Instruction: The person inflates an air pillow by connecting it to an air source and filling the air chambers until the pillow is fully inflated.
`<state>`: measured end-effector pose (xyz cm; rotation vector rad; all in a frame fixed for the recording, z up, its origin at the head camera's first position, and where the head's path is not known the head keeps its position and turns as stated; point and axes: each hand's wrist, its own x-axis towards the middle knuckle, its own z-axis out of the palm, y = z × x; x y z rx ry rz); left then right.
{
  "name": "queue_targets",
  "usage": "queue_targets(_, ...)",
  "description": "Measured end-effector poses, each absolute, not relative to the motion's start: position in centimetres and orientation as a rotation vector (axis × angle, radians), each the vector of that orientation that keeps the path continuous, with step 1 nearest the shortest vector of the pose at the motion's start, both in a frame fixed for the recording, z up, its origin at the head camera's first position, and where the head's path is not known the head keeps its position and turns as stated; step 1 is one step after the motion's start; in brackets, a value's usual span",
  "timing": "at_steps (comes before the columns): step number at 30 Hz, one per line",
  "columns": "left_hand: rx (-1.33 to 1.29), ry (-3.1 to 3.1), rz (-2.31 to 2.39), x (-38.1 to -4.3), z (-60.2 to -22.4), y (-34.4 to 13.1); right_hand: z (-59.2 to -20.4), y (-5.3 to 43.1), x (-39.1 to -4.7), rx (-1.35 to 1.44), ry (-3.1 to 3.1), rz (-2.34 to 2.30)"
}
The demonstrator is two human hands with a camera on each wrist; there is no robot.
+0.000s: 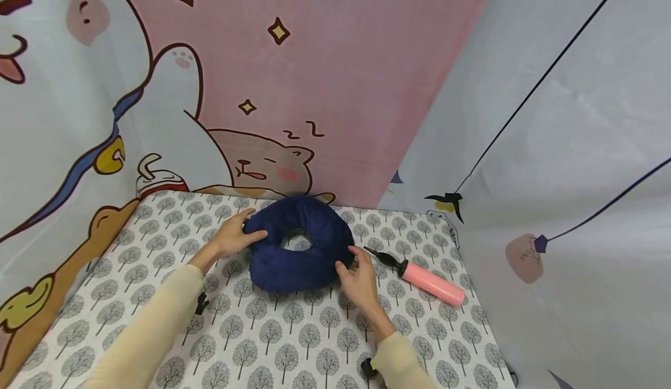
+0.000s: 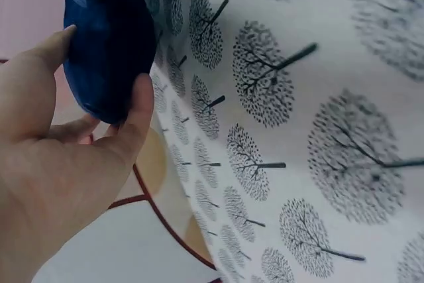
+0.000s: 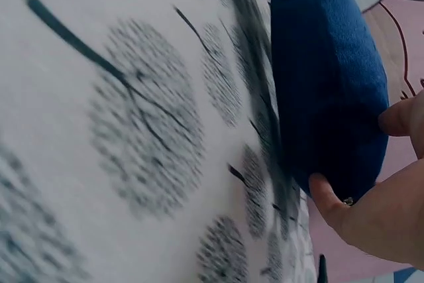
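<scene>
A navy-blue plush neck pillow (image 1: 329, 226), looking like a nearly closed ring around a small central hole, is held at the far middle of the table. My left hand (image 1: 230, 236) grips its left edge, thumb on the near face and fingers round the side. In the left wrist view that hand (image 2: 59, 164) pinches a rounded end of the pillow (image 2: 109, 44). At the lower right edge, my right hand (image 1: 360, 279) holds the pillow between thumb and fingers. The right wrist view shows the pillow's side (image 3: 324, 77) in the right hand (image 3: 384, 217), its edge close to the cloth.
A pink hand pump (image 1: 432, 284) with a black nozzle lies on the table right of the right hand. Tree-print cloth (image 1: 285, 357) covers the tabletop. A cartoon curtain (image 1: 356, 86) hangs behind, and a pale one (image 1: 576, 162) along the right.
</scene>
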<state>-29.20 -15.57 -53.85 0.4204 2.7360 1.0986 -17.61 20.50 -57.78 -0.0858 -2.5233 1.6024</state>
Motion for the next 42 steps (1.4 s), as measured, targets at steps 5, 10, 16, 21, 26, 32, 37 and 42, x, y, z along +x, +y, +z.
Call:
queue_targets(5, 0.483, 2.798, 1.102, -26.0, -54.0, -15.8, -57.1, 21.6, -18.8, -0.020, -2.503, 1.601)
queue_targets(10, 0.420, 2.855, 1.119, -22.0, -54.5, -15.5, -56.4, 22.0, -20.8, 0.038, -2.522, 1.559)
queue_targets(16, 0.328, 2.923, 1.165, -18.6, -55.6, -14.5, -55.7, 22.1, -23.2, 0.140, -2.553, 1.570)
queue_targets(21, 0.299, 2.950, 1.165, -17.1, -56.7, -13.9, -56.4, 22.2, -24.5, 0.141, -2.594, 1.557)
queue_targets(26, 0.306, 2.946, 1.140, -16.5, -57.4, -13.8, -57.6, 22.5, -24.9, 0.143, -2.643, 1.497)
queue_targets(32, 0.290, 2.992, 1.080, -16.7, -57.5, -14.2, -57.6, 22.8, -24.6, 0.190, -2.648, 1.453)
queue_targets(37, 0.326, 3.102, 1.048, -17.1, -57.7, -14.5, -57.0, 23.2, -23.9, 0.272, -2.664, 1.407)
queue_targets(42, 0.457, 3.196, 1.039, -17.4, -58.0, -14.9, -56.6, 23.8, -22.4, 0.396, -2.681, 1.267)
